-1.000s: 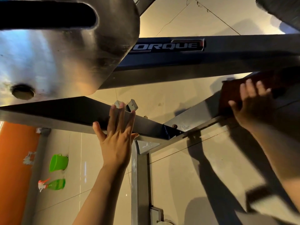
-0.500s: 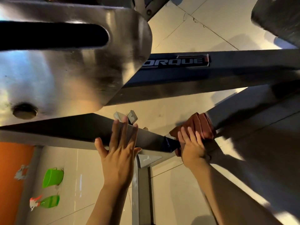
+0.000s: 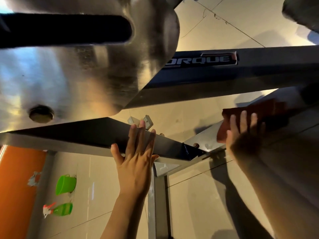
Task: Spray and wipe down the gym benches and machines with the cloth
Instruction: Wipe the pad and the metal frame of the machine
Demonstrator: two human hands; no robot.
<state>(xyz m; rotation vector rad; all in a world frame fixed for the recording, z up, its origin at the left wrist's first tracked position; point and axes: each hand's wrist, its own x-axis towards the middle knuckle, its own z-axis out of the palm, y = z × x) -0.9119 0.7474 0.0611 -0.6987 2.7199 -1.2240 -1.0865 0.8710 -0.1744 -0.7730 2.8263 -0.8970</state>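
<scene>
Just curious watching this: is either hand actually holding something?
The right hand presses the reddish cloth flat against the frame bar; no curled grip. The left hand rests open on the dark bar.

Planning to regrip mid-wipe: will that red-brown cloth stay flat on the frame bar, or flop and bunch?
The cloth looks soft: it folds over the bar, so it would likely droop if lifted. Probably light. Under the flat right hand it should slide easily on smooth painted metal, perhaps bunching.

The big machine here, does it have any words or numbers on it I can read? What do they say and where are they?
"ORQUE" on a badge on the dark machine beam; the silver plate hides the start of the word.
The spray bottle on the floor is too small and blurred to show any label.
No other readable text or numbers.
</scene>
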